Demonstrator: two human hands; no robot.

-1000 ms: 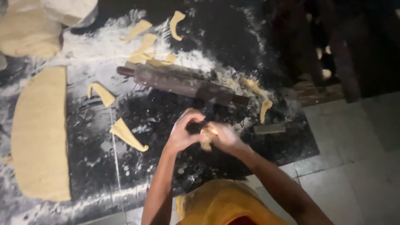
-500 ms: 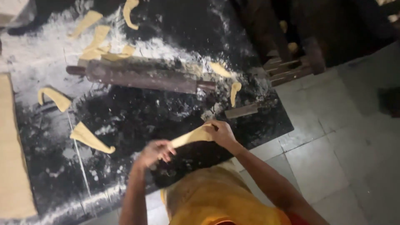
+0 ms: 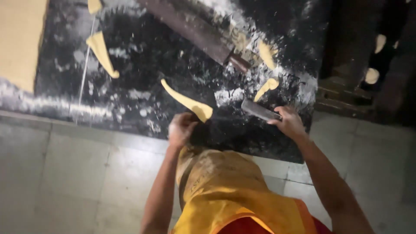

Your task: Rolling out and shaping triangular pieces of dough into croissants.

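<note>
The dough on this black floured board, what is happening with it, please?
A person in a yellow apron works at a black board dusted with flour. The left hand holds one end of a long tapered dough strip. The right hand touches a flat metal scraper lying on the board. A dark rolling pin lies further back, with more cut dough pieces around and a large dough sheet at the left.

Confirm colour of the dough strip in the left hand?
Pale yellow dough strip, held by the left hand; head view.
</note>
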